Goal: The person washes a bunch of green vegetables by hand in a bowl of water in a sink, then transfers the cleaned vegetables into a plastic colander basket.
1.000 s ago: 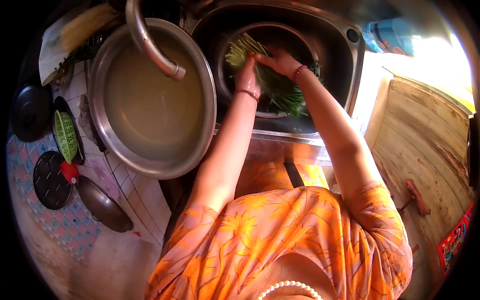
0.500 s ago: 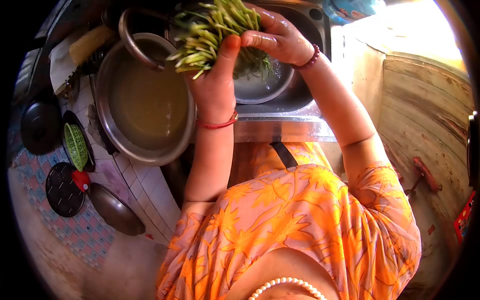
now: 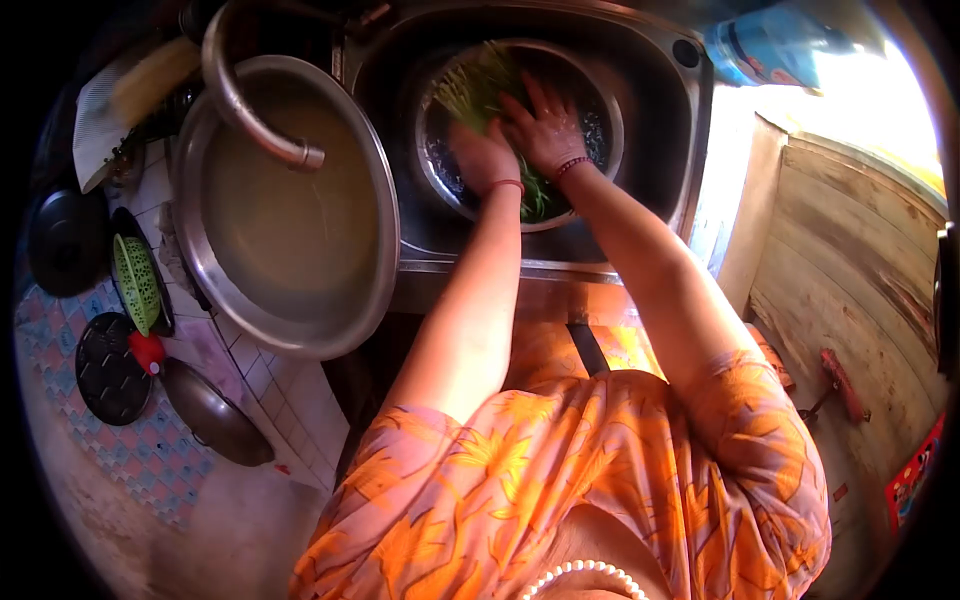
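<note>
A bundle of green stems and leaves [image 3: 480,82] lies in a round metal bowl [image 3: 614,150] of water, inside the steel sink [image 3: 655,190]. My left hand [image 3: 484,156] is wrapped round the bundle from the left, its fingers slightly blurred. On the bundle's right side rests my right hand [image 3: 545,128], with its fingers spread over the stems. Both hands are low in the bowl, close to each other. The leafy ends show below, between my wrists.
A large metal basin [image 3: 385,270] of cloudy water stands left of the sink, with a curved faucet [image 3: 240,105] over it. Farther left are a green strainer [image 3: 136,283], a dark pan [image 3: 215,410] and a black lid [image 3: 68,243]. A blue packet [image 3: 770,48] lies at upper right.
Half a second ago both hands held the bundle raised near the camera, above the bowl. Now hands and bundle are down in the water, and my right fingers have spread.
</note>
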